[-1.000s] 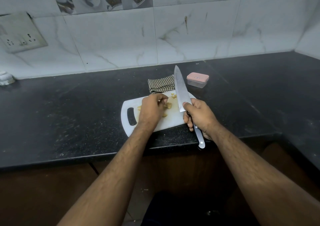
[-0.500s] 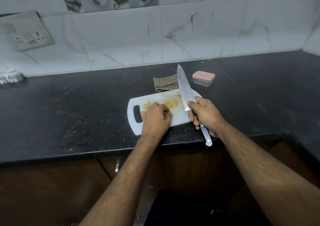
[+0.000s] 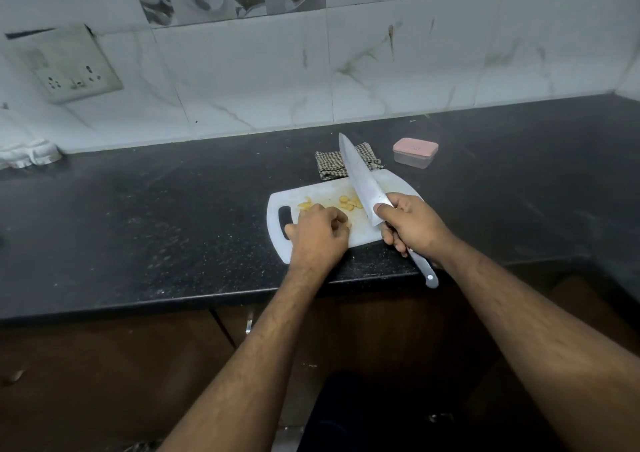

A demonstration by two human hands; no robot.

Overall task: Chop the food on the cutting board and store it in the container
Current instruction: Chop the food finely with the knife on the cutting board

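A white cutting board [image 3: 393,187] lies near the counter's front edge, with yellow food slices [image 3: 348,203] at its middle and a few more [image 3: 305,205] by its handle slot. My left hand [image 3: 317,237] rests on the board's front part with its fingers curled around a small food piece that is mostly hidden. My right hand [image 3: 412,225] grips the handle of a large knife [image 3: 360,178], forefinger on the blade. The blade slants up and away over the board's right half. A small clear container with a pink lid [image 3: 415,152] stands shut behind the board, to the right.
A checked cloth [image 3: 329,166] lies folded just behind the board, partly under the knife tip. The black counter [image 3: 156,216] runs left and right. A white rag [image 3: 27,152] sits at the far left by the tiled wall, below a socket plate [image 3: 69,67].
My left hand drew back from the slices at the board's middle to its front part. The knife and my right hand hardly shifted on the board.
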